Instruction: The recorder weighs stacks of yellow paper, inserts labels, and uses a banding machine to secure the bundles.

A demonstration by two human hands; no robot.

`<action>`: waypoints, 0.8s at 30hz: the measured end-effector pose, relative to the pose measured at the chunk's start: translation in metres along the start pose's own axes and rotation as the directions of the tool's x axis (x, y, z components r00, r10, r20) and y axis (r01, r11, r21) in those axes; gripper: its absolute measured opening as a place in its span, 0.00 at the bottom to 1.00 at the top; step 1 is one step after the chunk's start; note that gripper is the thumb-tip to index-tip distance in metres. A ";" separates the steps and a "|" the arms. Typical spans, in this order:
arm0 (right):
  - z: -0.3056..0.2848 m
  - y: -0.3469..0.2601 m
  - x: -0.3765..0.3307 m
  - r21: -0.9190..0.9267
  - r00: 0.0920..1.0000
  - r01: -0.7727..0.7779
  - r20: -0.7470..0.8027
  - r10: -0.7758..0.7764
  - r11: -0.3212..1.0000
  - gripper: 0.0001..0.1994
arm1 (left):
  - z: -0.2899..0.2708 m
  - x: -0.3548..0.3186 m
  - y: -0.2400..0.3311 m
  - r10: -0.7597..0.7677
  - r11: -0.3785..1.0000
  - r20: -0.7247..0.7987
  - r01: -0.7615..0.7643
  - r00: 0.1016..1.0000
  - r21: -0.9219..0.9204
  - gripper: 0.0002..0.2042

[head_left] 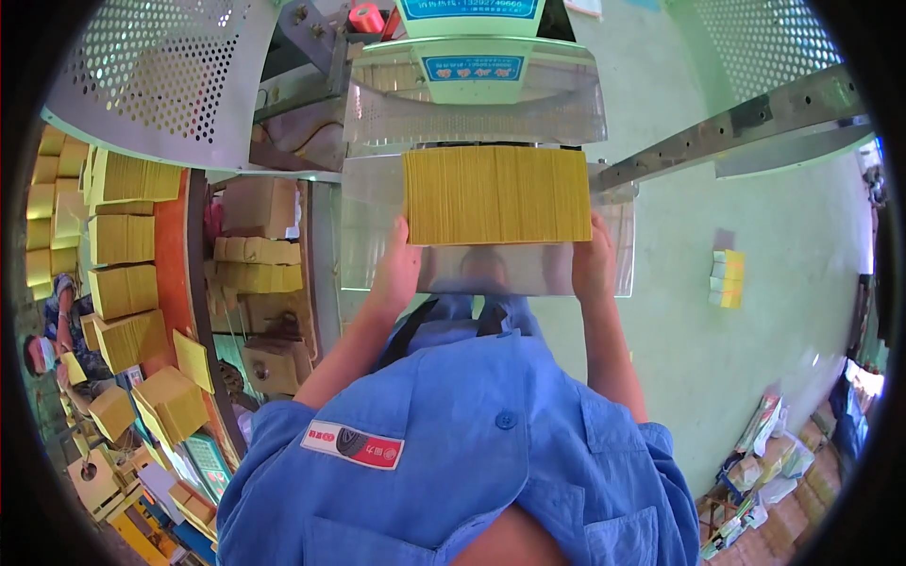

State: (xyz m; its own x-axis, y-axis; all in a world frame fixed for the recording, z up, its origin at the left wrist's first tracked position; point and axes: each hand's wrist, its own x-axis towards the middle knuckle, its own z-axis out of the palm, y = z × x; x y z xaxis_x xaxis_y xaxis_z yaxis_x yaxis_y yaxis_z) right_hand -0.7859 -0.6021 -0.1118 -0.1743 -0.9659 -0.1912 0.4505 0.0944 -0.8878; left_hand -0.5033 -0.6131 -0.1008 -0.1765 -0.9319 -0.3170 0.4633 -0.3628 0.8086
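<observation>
White writing is showing on the blue label [472, 68] of the machine [479, 92]; a red-and-white patch [354, 444] is marking the blue shirt [453, 406]; left hand [396, 269] and right hand [594, 260] are gripping the yellow stack [497, 195] by its ends over the metal plate [543, 272]; a brown carton [276, 365] is sitting at left, contents hidden

Floor [661, 377]: pale green, smooth, small light marks. Tabletop [176, 274]: left side, long, orange-red. Shelf unit [309, 307]: beside tabletop, brown cartons [272, 366] inside. Rack [725, 514]: lower right, loaded with papers, clear bags. Light: bright patches along right rim, source unclear.
</observation>
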 end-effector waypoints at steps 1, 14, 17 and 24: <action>-0.006 0.005 -0.001 -0.028 1.000 -0.025 -0.006 0.025 0.999 0.21 | -0.002 0.001 -0.003 0.000 0.998 0.005 -0.001 1.000 0.063 0.29; 0.052 -0.030 0.026 -0.880 0.827 0.469 0.469 -0.309 -0.079 0.26 | 0.018 0.054 -0.006 0.399 0.393 0.208 -0.371 0.893 0.841 0.32; 0.056 -0.047 0.019 -0.823 0.786 0.562 0.501 -0.362 0.080 0.23 | 0.022 0.029 0.044 0.170 0.614 0.201 -0.263 0.965 0.744 0.30; -0.049 -0.008 0.048 -0.318 0.997 0.063 -0.025 -0.074 0.946 0.20 | -0.075 0.080 -0.015 0.247 0.846 0.033 -0.232 0.969 0.480 0.30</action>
State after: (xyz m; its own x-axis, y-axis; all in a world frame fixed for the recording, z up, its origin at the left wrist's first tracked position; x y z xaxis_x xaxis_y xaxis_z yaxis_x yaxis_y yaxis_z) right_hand -0.8411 -0.6375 -0.1343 -0.2289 -0.9641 -0.1349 0.1371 0.1052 -0.9850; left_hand -0.4592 -0.6818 -0.1757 -0.0853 -0.9922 -0.0913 0.0157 -0.0929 0.9955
